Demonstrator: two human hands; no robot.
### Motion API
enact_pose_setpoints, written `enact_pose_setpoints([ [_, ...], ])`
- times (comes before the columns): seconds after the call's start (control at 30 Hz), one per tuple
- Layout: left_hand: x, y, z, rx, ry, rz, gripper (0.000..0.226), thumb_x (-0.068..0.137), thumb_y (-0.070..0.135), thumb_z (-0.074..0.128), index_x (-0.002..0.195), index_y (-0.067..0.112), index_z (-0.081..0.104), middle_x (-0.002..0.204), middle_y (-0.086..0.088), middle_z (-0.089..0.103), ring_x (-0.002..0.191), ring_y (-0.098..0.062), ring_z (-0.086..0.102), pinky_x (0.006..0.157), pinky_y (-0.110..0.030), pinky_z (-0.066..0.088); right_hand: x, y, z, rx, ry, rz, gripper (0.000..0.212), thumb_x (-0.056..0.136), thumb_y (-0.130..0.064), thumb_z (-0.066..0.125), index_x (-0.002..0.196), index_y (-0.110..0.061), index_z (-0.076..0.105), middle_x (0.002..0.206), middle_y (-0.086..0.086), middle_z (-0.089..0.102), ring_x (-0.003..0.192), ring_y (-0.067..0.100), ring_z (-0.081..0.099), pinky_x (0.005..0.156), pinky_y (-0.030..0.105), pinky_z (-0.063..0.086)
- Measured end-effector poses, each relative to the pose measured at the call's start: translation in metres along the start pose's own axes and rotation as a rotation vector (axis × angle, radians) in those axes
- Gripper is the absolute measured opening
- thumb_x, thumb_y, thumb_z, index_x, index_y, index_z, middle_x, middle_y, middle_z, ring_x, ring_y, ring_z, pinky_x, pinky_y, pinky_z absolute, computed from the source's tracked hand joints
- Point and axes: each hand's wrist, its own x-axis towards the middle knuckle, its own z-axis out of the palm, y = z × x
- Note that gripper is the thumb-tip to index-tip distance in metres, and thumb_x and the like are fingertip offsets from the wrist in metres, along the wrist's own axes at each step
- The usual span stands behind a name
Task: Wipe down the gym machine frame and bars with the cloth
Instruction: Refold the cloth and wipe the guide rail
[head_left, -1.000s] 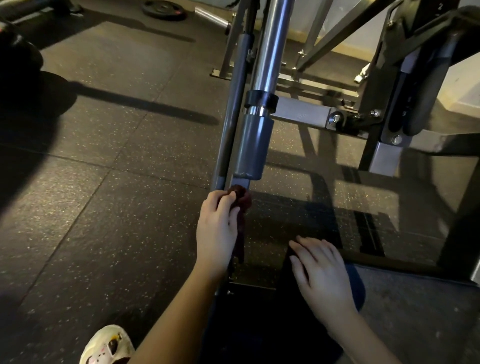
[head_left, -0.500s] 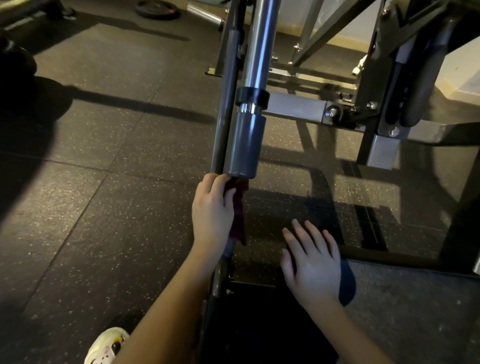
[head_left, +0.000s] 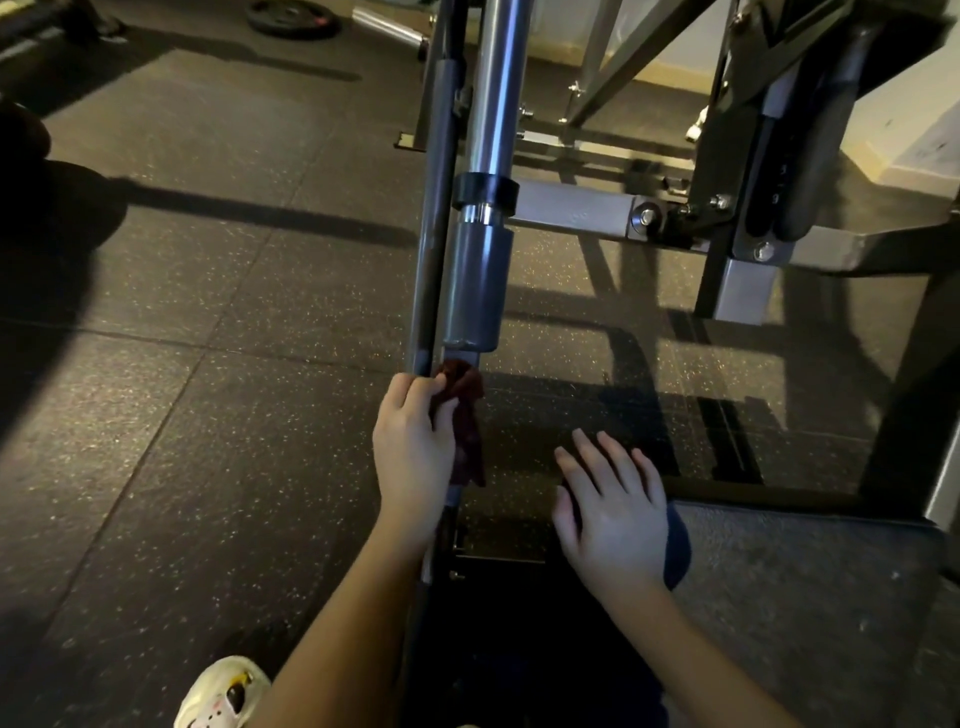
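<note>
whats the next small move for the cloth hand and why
Probably slide the left hand and cloth up the bar. The hand grips the cloth against the bar low down, just under the grey sleeve, and a long stretch of bar runs on above. The right hand lies flat, holding nothing.

Speckled rubber floor (head_left: 208, 415), striped with shadows.
A weight plate (head_left: 293, 20) lies flat up top; a pale shoe (head_left: 223, 693) pokes in at the bottom edge.
</note>
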Motion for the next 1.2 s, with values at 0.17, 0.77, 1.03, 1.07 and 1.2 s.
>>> enact_pose_setpoints([
  [0.17,-0.05,-0.024,-0.004,0.023,-0.168,-0.033,0.017,0.087,0.011,0.067,0.103,0.015,0.062,0.1,0.015,0.046,0.09,-0.009,0.056,0.076,-0.021,0.044,-0.001,0.0,0.002,-0.01,-0.017,0.007,0.044,0.092,-0.035,0.038,0.117,-0.016,0.068,0.132,0.007,0.06,0.127,0.026,0.051,0.108,0.046,0.03],
  [0.77,-0.019,-0.018,-0.017,0.002,-0.138,-0.063,0.021,0.088,0.007,0.065,0.109,0.013,0.063,0.106,0.008,0.054,0.098,-0.013,0.057,0.082,-0.024,0.046,-0.001,-0.006,0.001,-0.053,-0.064,0.062,0.047,0.091,-0.037,0.035,0.123,-0.018,0.064,0.136,0.007,0.056,0.13,0.026,0.047,0.108,0.046,0.028],
  [1.03,-0.039,-0.024,-0.012,0.106,-0.283,0.041,0.019,0.089,0.015,0.062,0.109,0.015,0.061,0.113,0.003,0.052,0.102,-0.015,0.054,0.084,-0.027,0.045,0.002,-0.008,0.001,-0.047,-0.058,0.103,0.049,0.091,-0.039,0.036,0.123,-0.016,0.064,0.137,0.007,0.056,0.13,0.027,0.046,0.108,0.045,0.025],
  [1.07,-0.048,-0.027,-0.011,0.121,-0.349,0.053,0.019,0.09,0.017,0.061,0.109,0.016,0.061,0.114,0.004,0.051,0.104,-0.014,0.052,0.084,-0.024,0.042,0.002,-0.01,0.0,-0.048,-0.074,0.127,0.05,0.09,-0.04,0.035,0.124,-0.016,0.063,0.137,0.007,0.056,0.13,0.027,0.046,0.109,0.045,0.024],
  [1.2,-0.029,-0.018,-0.007,0.105,-0.286,0.031,0.019,0.09,0.014,0.062,0.109,0.014,0.062,0.112,0.002,0.053,0.104,-0.013,0.053,0.086,-0.024,0.042,0.004,-0.014,0.001,-0.067,-0.105,0.171,0.054,0.09,-0.043,0.033,0.125,-0.015,0.062,0.138,0.009,0.055,0.131,0.028,0.045,0.108,0.046,0.023],
])
